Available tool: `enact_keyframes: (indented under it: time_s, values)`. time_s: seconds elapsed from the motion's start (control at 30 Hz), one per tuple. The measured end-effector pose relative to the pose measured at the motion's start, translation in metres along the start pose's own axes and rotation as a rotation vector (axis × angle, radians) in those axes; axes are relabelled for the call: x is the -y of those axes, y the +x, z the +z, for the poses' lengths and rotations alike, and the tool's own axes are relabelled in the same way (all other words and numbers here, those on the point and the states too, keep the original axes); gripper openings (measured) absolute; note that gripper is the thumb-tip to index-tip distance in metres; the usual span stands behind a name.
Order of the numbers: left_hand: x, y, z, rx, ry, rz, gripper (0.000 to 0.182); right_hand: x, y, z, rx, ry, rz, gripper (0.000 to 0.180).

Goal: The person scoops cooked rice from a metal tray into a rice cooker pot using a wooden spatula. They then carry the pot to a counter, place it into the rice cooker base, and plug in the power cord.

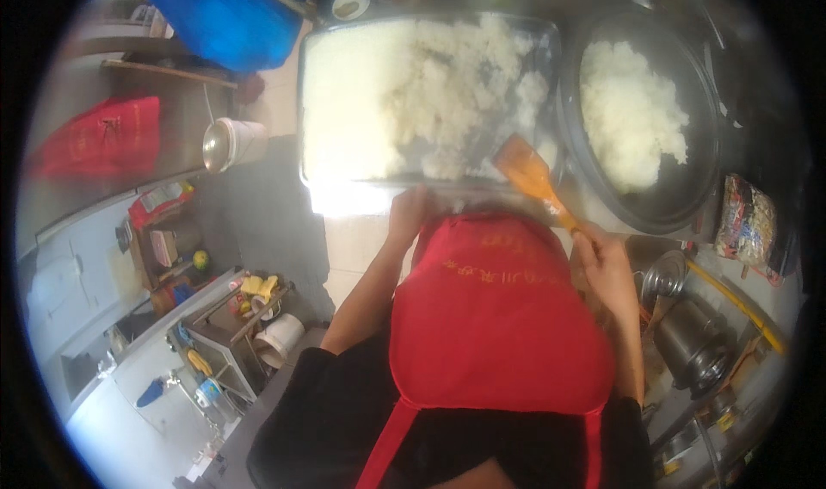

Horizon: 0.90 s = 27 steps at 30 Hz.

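My right hand point(597, 247) grips the handle of an orange-brown spatula point(521, 166), probably wooden. Its flat blade is over the near right corner of a large rectangular tray point(545, 56). Cooked white rice point(348, 101) forms a smooth, level layer in the tray's left part. Loose, broken-up clumps of rice point(445, 95) lie in the middle and right, with bare tray bottom between them. My left hand point(408, 211) is closed at the tray's near rim, its fingertips hidden. Right of the tray stands a wide dark basin point(671, 205) with a heap of rice point(629, 114) in it.
Steam blurs the far side. A small white bowl point(350, 3) sits behind the tray. A filled plastic bag point(745, 224) and a metal pot point(694, 340) are at the right. At the left are a white bucket point(248, 143), a wheeled cart point(222, 350) and blue cloth or plastic point(226, 17).
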<state>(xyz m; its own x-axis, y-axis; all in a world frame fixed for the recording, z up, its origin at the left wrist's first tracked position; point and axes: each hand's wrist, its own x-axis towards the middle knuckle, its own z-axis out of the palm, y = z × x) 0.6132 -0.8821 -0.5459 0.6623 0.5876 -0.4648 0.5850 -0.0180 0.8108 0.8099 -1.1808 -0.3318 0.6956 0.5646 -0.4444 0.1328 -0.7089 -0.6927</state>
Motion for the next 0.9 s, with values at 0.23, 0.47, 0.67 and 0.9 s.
enact_keyframes:
  time_s: [0.23, 0.47, 0.67, 0.9]
  values:
    - [-0.030, -0.019, 0.010, -0.135, 0.308, 0.051, 0.039, 0.004, 0.012, 0.001, -0.105, -0.298, -0.070, 0.025]
    - [-0.023, -0.047, 0.019, -0.066, 0.051, 0.017, 0.035, -0.002, 0.019, -0.004, 0.231, -0.122, 0.067, 0.027]
    - [-0.018, -0.048, 0.029, -0.036, -0.120, -0.063, 0.040, -0.031, 0.050, 0.014, 0.422, -0.161, -0.039, 0.029]
    - [-0.032, -0.052, 0.035, -0.020, -0.044, 0.021, 0.038, -0.044, 0.084, 0.058, 0.486, -0.044, -0.196, 0.027]
